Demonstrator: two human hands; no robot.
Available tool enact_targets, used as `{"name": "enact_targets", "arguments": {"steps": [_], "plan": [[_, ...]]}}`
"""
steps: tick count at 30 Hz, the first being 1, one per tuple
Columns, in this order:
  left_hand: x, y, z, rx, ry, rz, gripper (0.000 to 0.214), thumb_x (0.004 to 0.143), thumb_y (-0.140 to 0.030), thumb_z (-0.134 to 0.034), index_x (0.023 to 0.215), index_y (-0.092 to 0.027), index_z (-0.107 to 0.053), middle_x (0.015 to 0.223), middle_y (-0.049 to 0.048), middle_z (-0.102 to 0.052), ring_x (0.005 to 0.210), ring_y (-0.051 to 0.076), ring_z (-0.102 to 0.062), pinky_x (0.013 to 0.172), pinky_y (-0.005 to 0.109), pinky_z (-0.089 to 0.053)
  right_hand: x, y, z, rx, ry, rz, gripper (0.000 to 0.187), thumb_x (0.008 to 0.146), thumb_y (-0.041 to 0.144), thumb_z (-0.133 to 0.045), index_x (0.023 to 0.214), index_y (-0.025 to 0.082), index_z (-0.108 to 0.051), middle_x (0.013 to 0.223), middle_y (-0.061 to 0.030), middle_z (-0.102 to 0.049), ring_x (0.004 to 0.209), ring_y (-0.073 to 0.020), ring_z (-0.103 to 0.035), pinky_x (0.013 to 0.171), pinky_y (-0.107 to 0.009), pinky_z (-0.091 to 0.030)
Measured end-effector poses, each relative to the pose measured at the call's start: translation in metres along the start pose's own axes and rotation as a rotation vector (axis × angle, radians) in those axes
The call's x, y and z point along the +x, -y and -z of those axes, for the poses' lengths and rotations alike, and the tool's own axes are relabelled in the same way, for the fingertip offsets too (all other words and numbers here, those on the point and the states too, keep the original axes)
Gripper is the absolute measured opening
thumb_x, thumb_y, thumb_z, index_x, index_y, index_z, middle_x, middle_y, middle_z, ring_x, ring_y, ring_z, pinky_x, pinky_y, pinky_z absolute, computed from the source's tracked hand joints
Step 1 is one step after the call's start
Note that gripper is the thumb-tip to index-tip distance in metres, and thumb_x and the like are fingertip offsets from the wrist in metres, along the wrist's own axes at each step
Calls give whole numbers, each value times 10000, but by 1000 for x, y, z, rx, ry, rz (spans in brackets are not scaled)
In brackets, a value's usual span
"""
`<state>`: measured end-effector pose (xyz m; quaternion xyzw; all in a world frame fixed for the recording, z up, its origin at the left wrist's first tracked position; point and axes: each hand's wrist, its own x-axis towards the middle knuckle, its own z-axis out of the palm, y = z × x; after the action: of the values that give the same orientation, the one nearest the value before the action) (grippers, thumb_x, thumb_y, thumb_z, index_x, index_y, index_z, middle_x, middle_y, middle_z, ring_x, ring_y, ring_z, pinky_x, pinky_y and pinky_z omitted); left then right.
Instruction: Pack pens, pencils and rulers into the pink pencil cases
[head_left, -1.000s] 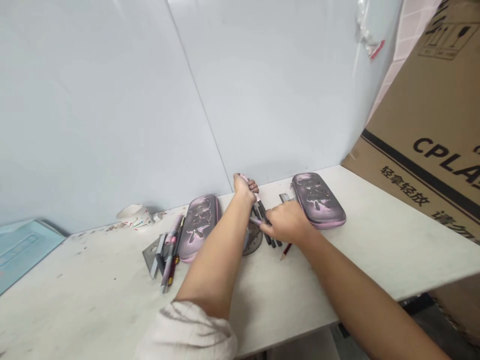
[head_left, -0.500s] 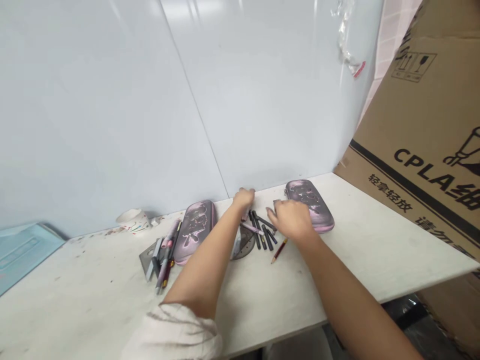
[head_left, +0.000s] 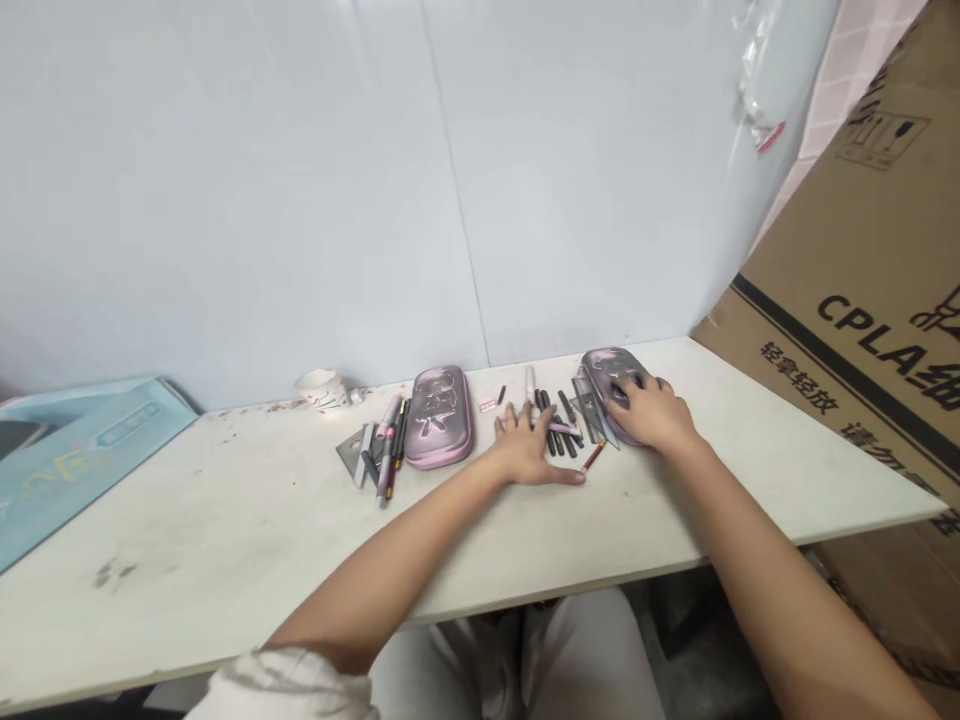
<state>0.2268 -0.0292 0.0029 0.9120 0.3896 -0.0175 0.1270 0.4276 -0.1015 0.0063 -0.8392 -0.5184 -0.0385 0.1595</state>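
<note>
My left hand (head_left: 529, 450) lies flat on the white table (head_left: 225, 520), fingers spread, holding nothing, just in front of a loose group of black pens (head_left: 555, 425). A pink-and-white pen (head_left: 559, 428) lies across that group, close to my fingertips. My right hand (head_left: 645, 412) rests on top of a pink-and-grey zip pencil case (head_left: 611, 385), its fingers spread over the lid. A metal ruler (head_left: 591, 410) and a red pencil (head_left: 594, 456) lie between my hands.
A matching pencil case (head_left: 439, 418) lies left of my hands beside more pens (head_left: 388, 462) and a grey set square (head_left: 352, 455). A small white cup (head_left: 322, 388) and a blue mat (head_left: 90, 438) sit further left. A pale wall rises behind; a cardboard box (head_left: 847, 300) stands at right.
My left hand has let go of the upright pen and now lies flat in front of the pens. My right hand has moved onto the right pencil case. The view has drawn back.
</note>
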Motion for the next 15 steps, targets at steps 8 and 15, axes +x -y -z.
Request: {"name": "enact_targets", "arguments": {"steps": [8,15], "plan": [[38,-35,-8,-49,-101,-173,1086,538,-811,-452,1418,-279,-100,1504,118,-50,1346,411,33,1043,599,-53,-16,-31,-2,-149,-27,164,486,865,438,-315,1288,230,-433,1371,-107,-396,1237,-280,-344,990,-490,-253],[33,-4,-7,-74,-536,228,768,764,-587,-384,1387,-169,-222,1495,165,-52,1344,414,56,1043,597,-50,-17,-21,-6,-145,-46,128,526,860,507,-284,1269,220,-446,1380,-107,-388,1250,-291,-332,995,-553,-223]]}}
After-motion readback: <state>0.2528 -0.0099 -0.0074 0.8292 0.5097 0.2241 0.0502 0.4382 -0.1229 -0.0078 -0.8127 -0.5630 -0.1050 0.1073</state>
